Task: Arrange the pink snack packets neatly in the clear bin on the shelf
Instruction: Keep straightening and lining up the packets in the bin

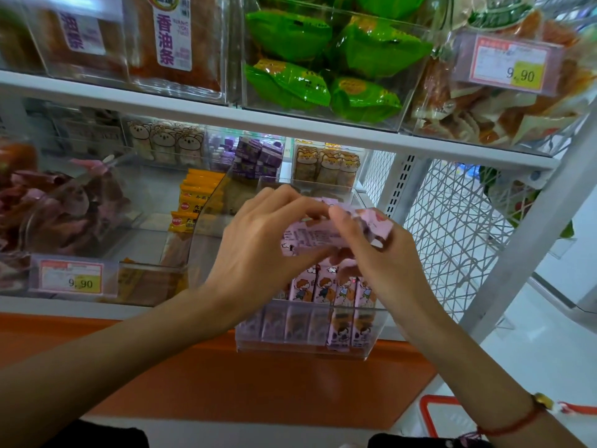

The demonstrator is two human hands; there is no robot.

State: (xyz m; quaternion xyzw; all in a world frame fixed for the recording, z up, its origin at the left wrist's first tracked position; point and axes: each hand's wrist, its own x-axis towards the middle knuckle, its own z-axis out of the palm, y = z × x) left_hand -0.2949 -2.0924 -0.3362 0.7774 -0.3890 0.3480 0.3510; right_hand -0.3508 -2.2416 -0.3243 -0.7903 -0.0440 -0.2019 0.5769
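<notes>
Several pink packets (326,289) already stand upright in a tidy row at the front of the clear bin (307,342), low in the middle of the frame, so the job looks well along. Just above that row, both hands meet over the bin: the left hand (258,240) and right hand (374,250) have fingers curled around a small bundle of pink packets (323,236), lying sideways, not yet placed. Further back, upper frame, green packets (323,59) fill another bin.
</notes>
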